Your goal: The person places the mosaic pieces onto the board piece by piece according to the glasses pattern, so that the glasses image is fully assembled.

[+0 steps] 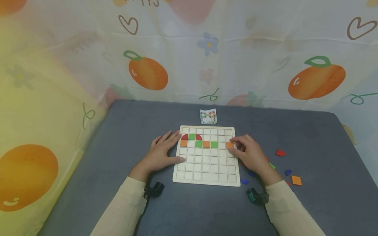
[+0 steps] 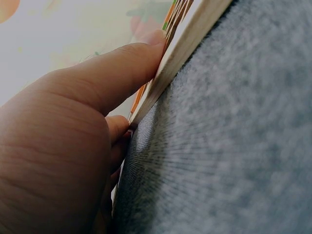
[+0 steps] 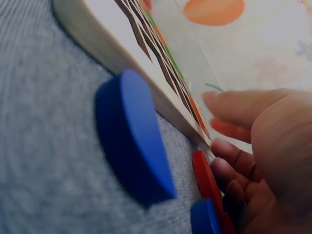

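Note:
A pale wooden grid board [image 1: 206,168] lies flat on the table. Its second row holds a green square [image 1: 192,136] between two red quarter-round tiles. Orange and green squares [image 1: 214,145] sit in the third row. My left hand [image 1: 160,152] rests at the board's left side, thumb on the rim and fingers stretched along the edge. At the right end of the third row, my right hand [image 1: 251,154] pinches an orange square tile [image 1: 229,145] between thumb and forefinger. In the right wrist view, the thumb and fingers [image 3: 229,105] are beside the board's edge.
A small printed pattern card [image 1: 208,116] lies behind the board. Loose tiles are scattered right of it: a red one [image 1: 281,152], an orange square [image 1: 296,180] and several blue ones, one close to the board [image 3: 136,141]. A printed cloth hangs behind the grey table [image 1: 141,114].

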`<state>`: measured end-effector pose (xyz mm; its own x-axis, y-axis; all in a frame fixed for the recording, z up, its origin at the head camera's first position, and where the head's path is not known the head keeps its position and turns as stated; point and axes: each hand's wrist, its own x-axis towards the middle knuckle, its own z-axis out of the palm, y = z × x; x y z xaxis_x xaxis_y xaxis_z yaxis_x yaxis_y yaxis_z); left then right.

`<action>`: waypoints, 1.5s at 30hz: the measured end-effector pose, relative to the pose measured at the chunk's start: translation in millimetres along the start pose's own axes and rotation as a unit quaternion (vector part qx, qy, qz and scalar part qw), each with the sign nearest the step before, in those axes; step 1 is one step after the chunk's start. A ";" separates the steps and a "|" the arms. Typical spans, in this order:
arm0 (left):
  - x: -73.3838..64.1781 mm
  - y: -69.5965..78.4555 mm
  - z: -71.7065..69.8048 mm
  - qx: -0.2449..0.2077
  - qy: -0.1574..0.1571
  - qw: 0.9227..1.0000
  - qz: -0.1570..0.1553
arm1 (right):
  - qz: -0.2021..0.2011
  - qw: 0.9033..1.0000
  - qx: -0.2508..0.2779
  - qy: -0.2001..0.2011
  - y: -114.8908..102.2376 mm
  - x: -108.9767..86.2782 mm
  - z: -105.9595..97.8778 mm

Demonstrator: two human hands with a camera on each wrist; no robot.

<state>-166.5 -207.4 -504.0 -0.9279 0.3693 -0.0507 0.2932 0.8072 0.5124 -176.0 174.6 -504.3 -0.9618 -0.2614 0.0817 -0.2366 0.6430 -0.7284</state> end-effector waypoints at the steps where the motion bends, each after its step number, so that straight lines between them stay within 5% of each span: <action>1: 0.0 -0.4 0.1 0.000 0.000 1.000 0.000 | -0.001 1.000 0.007 0.000 1.1 -0.4 -0.3; 12: 0.0 -1.0 1.3 -0.003 -0.001 1.000 0.002 | 0.001 0.997 0.079 0.018 9.0 -3.6 -10.6; 26: 1.2 1.4 0.1 -0.004 0.000 1.000 0.004 | 0.045 0.997 0.036 0.053 26.0 -18.3 -69.8; 35: 0.8 -1.1 0.6 -0.002 -0.003 1.000 0.002 | 0.128 0.992 -0.018 -0.004 66.4 -32.6 -112.8; 45: 0.4 0.0 -0.9 -0.004 -0.002 1.000 0.005 | 0.132 0.988 -0.049 -0.056 86.2 -47.4 -136.8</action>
<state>-167.1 -207.7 -503.3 -0.9241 0.3790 -0.0486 0.3007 0.7998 0.5195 -169.7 340.9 -477.8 -0.9720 -0.1486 -0.1819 0.0035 0.7652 -0.6438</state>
